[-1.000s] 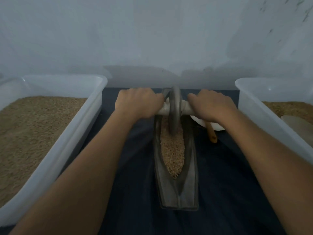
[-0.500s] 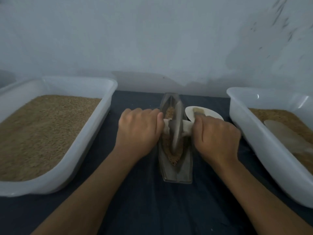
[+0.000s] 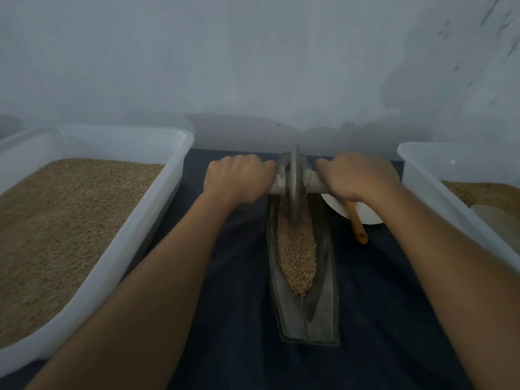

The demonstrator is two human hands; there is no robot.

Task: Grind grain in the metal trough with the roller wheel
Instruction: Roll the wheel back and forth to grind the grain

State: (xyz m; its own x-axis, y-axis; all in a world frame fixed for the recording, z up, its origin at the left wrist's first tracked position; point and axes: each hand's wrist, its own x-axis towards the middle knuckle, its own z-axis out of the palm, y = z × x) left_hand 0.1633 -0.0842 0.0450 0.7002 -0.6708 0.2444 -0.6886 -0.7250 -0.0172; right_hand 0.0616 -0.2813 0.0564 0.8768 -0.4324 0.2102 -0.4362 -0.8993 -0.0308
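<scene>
Head view: left hand (image 3: 236,180) and right hand (image 3: 356,175) curl their fingers round the axle of the roller wheel (image 3: 294,187), standing in grain (image 3: 297,249) at the far end of the metal trough (image 3: 323,319), mid-cloth (image 3: 239,291) between two tubs (image 3: 157,209), dark cloth bare on both sides.

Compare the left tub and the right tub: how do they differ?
The left tub shows almost whole; the right tub is cut off by the frame edge. Left tub holds only grain; right tub's grain has a pale flat object lying on it. Both are white plastic, flanking the trough.
</scene>
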